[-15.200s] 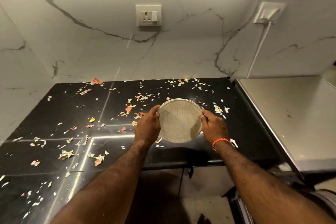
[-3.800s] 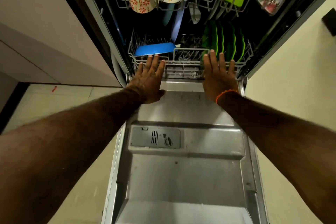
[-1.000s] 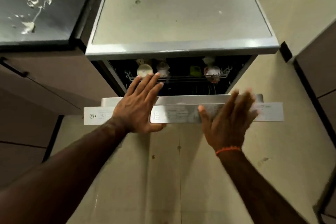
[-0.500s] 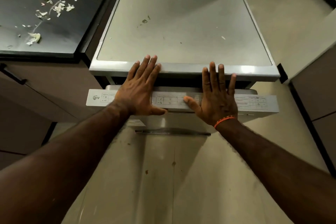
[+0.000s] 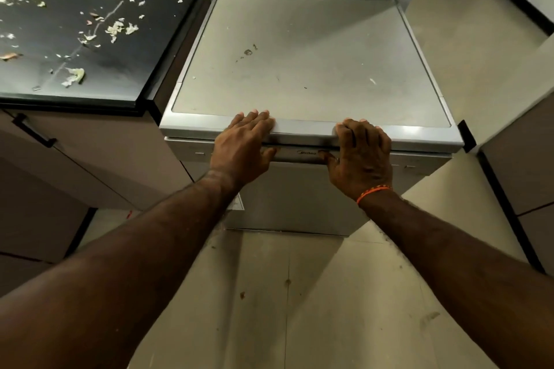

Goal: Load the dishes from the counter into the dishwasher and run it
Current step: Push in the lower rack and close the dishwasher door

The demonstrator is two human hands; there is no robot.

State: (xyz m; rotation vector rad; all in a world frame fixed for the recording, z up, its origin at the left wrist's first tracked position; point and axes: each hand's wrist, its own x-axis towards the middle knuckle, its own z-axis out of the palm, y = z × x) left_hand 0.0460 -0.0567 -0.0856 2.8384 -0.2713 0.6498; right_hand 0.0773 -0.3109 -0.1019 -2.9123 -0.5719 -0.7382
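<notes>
While shut, dishwasher [image 5: 308, 69] front toward viewer.

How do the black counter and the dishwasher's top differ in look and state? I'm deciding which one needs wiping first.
The black counter is dark and glossy, while the dishwasher top is pale grey and matte. The counter is strewn with pale food scraps; the dishwasher top shows only a few small specks. The left hand and right hand rest at the dishwasher top's front edge; nothing touches the counter. Both are flat and stand side by side.
</notes>
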